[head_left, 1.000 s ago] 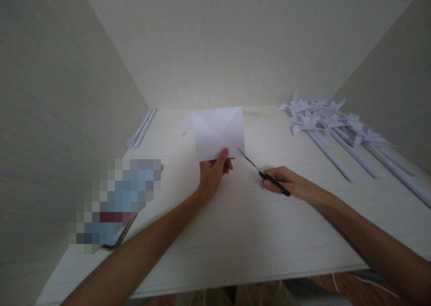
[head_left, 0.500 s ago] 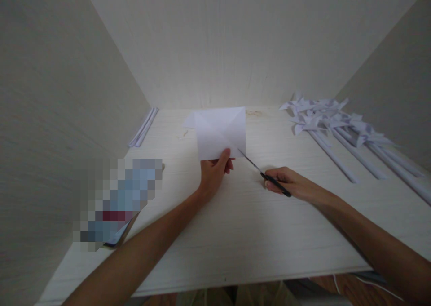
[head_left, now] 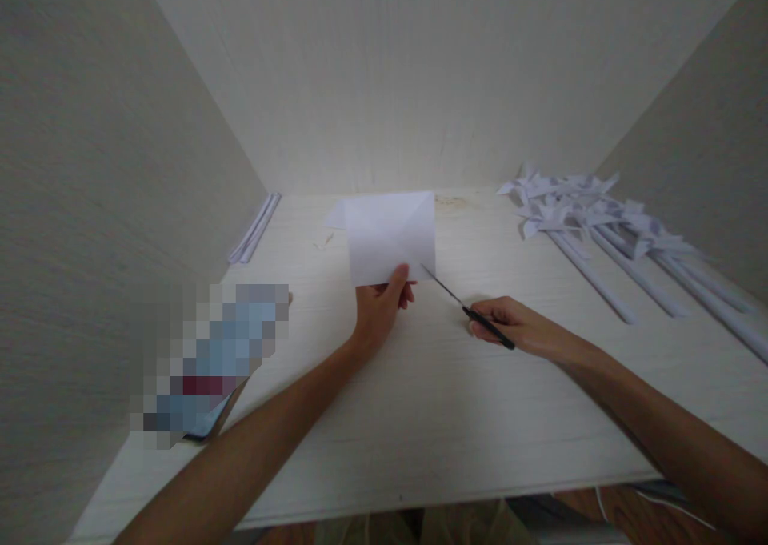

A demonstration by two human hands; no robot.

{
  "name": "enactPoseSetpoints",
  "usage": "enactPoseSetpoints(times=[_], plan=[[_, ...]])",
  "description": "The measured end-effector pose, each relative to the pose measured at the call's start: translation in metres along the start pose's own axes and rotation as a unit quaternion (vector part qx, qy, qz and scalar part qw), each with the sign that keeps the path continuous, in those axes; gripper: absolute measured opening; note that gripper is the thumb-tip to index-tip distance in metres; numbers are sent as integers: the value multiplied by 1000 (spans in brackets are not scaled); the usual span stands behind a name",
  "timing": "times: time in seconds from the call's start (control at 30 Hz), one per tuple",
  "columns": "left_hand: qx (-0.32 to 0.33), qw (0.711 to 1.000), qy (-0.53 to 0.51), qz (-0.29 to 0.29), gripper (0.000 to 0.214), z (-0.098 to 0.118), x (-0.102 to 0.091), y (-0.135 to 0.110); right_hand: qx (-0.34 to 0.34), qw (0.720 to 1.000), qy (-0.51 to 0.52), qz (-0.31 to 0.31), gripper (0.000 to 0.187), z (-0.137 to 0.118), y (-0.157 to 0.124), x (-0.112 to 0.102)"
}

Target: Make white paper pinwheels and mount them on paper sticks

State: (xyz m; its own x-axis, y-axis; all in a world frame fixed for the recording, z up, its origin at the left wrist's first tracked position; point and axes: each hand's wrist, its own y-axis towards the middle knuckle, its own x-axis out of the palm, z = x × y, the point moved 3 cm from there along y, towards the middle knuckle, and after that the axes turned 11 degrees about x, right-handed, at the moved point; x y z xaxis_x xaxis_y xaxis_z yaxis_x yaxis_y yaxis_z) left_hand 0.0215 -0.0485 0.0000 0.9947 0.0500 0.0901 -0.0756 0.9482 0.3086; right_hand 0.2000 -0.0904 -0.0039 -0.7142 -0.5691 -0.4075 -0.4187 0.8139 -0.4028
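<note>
White paper fills the middle of my view: a sheet of paper (head_left: 391,234) with fold creases crossing it, held up above the far half of the table (head_left: 420,417). My left hand (head_left: 379,309) pinches it at the lower edge, the thumb pressed on the side facing me and the fingers curled behind, so the grip is tight on the sheet. A small flap of the sheet sticks out at its upper left corner.

My right hand (head_left: 510,325) is closed around the black handles of a pair of scissors (head_left: 465,309), low over the table and to the right of the left hand. The blades point up and to the left and look like one thin line, so they seem nearly together. Their tip meets the bottom edge of the sheet near its lower right corner, just beside my left thumb.

On the pale wooden table, well off to the right, lies a heap of white paper pinwheels (head_left: 576,205) on long rolled paper sticks (head_left: 591,277), the sticks fanned out toward the near right edge. At the far left corner a few narrow paper strips (head_left: 255,226) lie against the wall. Plain light walls (head_left: 420,81) close the table in on three sides.
</note>
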Motion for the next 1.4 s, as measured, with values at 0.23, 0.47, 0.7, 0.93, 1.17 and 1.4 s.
enactPoseSetpoints(times=[0.23,0.47,0.7,0.93,1.17,1.4], plan=[[5,1000,-11,-9,31,-1,0,0,-1,1000,4,-3,37,0,0,0],[-4,1000,-1,-6,32,2,1,0,1,1000,4,-6,39,1,1,0],[-9,1000,12,1,34,2,0,-1,6,1000,-1,-2,38,2,2,0],[-4,1000,4,-2,33,1,0,0,2,1000,-5,-3,38,0,1,0],[-5,1000,5,-8,34,1,0,0,12,1000,-6,1,39,3,2,0],[-23,999,1,-44,34,-6,2,0,1,1000,-14,4,39,4,2,-1]])
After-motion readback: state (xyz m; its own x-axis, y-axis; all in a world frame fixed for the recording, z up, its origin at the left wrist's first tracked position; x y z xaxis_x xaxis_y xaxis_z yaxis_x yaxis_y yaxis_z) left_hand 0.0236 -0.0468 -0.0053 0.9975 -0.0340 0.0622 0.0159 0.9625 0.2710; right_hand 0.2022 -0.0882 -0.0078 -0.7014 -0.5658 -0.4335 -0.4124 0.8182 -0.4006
